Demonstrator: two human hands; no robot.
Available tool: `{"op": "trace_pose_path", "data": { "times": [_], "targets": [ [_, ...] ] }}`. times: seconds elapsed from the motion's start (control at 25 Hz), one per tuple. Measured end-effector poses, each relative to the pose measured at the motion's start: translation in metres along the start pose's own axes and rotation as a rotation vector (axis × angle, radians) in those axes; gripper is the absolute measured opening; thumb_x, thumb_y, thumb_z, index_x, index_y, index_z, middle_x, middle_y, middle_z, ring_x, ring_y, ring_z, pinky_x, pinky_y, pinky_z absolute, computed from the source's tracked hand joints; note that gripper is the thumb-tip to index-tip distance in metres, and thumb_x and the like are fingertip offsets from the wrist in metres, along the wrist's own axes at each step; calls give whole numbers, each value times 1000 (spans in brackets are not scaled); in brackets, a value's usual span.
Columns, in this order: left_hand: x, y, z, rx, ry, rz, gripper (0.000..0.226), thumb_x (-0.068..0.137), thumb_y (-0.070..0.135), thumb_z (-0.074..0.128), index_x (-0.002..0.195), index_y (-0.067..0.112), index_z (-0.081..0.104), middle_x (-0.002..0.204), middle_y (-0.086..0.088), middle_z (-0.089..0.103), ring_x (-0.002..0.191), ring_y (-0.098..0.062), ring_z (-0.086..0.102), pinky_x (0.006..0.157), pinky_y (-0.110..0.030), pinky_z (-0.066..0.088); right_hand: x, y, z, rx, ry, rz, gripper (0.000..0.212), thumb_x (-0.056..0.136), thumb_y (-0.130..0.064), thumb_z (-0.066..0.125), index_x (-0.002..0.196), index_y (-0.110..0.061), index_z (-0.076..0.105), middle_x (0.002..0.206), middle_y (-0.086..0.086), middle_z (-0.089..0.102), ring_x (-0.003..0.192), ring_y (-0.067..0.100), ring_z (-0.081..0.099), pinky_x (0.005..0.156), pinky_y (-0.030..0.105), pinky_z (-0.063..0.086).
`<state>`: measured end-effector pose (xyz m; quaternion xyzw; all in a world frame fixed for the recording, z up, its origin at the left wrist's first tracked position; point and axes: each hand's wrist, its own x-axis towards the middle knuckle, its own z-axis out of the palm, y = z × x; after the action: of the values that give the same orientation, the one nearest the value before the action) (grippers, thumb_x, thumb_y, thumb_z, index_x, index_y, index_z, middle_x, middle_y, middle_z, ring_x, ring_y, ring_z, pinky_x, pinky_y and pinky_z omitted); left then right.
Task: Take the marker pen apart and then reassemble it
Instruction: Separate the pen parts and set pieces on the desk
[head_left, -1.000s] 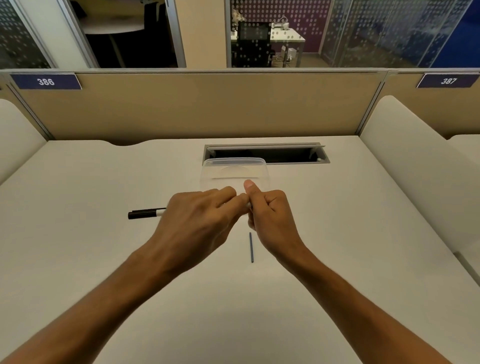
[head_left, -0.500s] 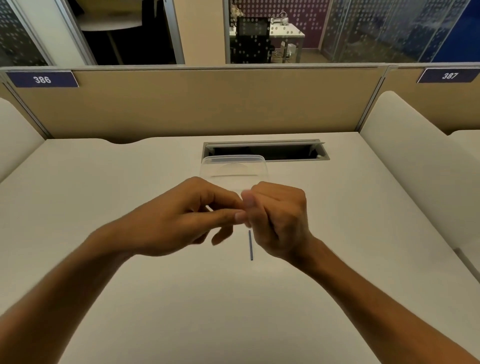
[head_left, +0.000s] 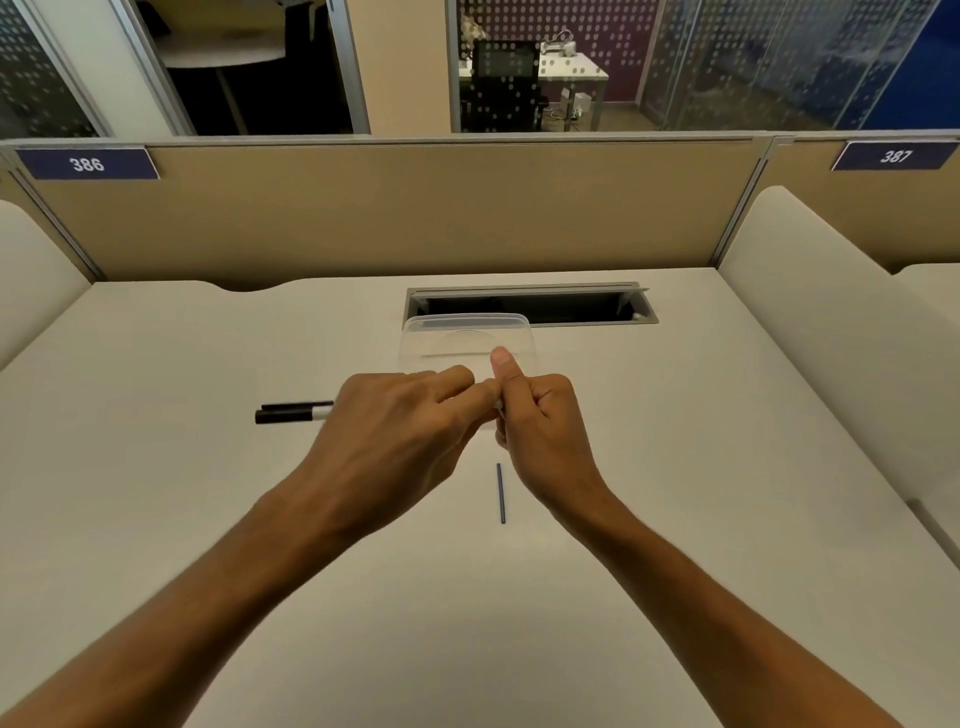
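**Risk: small part slips where the hands meet**

Head view: left hand grips the pen, fingers curled round the barrel; black end sticks out left, just above the tabletop. Right hand is curled tight with thumb up, pinching something at the pen's right end. That part is hidden by the fingers, can't tell what it is. The two hands touch there.

Thin dark rod, likely the ink core, lies loose on the tabletop just below the right hand.

Failure modes, as I judge them:
- Pull or twist off-axis: part jams or pops free and flies.
- Right wrist drops: knocks the rod and it rolls.
- Clear box sits just behind the hands; a sudden release could shove it toward the cable slot.
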<state>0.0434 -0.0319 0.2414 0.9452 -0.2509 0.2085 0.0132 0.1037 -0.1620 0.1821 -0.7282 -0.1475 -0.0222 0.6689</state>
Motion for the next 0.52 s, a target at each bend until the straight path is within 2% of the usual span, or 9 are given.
{"op": "trace_pose_path", "data": {
  "times": [0.12,0.2,0.32,0.4,0.44,0.52],
  "targets": [
    [2,-1,-9,-270,17,-61,23,89,22,64,110,13,71,75,1,72,55,-20,63,50,-26,47,-1,-3,-1,34,21,-191,56,100,-27,43,45,-20,37,38,-11,38,38,7,40,42,15,32],
    [4,-5,-16,-568,-27,-149,24,92,27,57,108,19,73,70,14,67,53,-9,60,52,-26,49,-2,-7,-4,-9,2,-388,57,101,-26,43,45,-19,39,40,-13,38,37,10,40,41,18,32],
    [4,-20,-27,-1081,-304,-200,22,93,26,56,102,18,75,61,4,62,42,-10,47,44,-17,39,0,-12,-13,-279,10,-967,56,101,-27,40,50,-8,52,41,4,46,39,11,40,43,25,36],
    [2,-26,-31,-1225,-457,-175,23,93,24,55,101,14,74,63,0,61,43,-15,45,44,-18,38,6,-13,-16,-376,38,-1255,48,100,-25,42,56,-8,48,41,7,45,46,11,35,47,24,32],
    [1,-26,-31,-1232,-467,-181,22,93,24,55,100,15,74,62,-1,60,43,-15,44,43,-19,37,9,-13,-17,-390,63,-1293,46,100,-25,41,57,-9,45,41,8,45,48,10,33,49,23,30],
    [0,-21,-26,-1125,-348,-223,19,94,28,55,94,21,74,61,1,57,45,-10,42,45,-18,36,12,-9,-16,-397,66,-1176,52,101,-26,39,54,-7,49,42,8,47,43,12,38,46,24,33]
  ]
}}
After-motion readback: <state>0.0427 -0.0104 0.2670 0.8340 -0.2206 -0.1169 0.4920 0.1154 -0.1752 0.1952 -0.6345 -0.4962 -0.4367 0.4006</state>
